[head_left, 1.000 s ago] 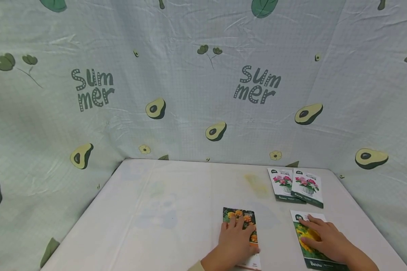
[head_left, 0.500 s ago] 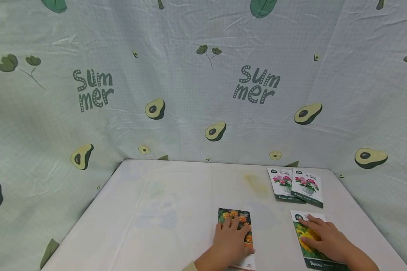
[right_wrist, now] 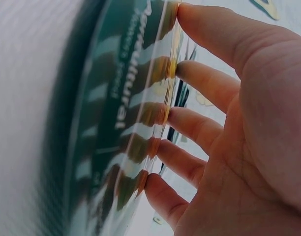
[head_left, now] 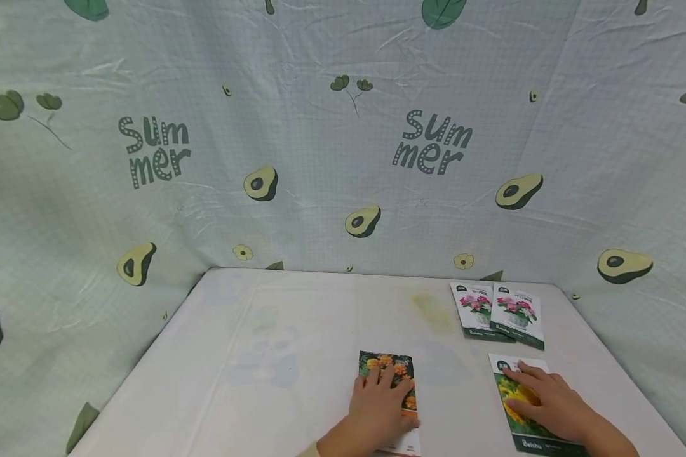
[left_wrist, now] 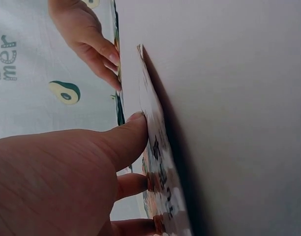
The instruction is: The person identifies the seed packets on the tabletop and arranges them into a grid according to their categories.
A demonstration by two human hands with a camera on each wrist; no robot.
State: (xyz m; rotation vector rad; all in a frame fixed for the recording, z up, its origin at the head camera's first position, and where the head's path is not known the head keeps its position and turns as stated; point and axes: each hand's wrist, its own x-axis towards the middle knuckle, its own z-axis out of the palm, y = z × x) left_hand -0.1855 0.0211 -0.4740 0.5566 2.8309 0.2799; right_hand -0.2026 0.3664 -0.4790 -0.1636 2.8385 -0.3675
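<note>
My left hand lies on a seed packet with orange flowers, fingers spread over its printed face. In the left wrist view, the thumb and fingertips press on that packet, which is seen nearly edge-on. Over on the right, my right hand rests on a seed packet with a yellow flower, partly covering the picture. The right wrist view shows all five fingertips touching the glossy face of this packet, with its dark green band toward the camera. Both packets lie on the white table.
Behind the right hand, two seed packets with pink flowers overlap at the table's far right corner. The white table stretches away to the left. A pale curtain printed with avocados hangs around the back and sides.
My left hand has slid the orange-flower packet to the left across the table. The right hand and the yellow-flower packet under it have stayed in place.
</note>
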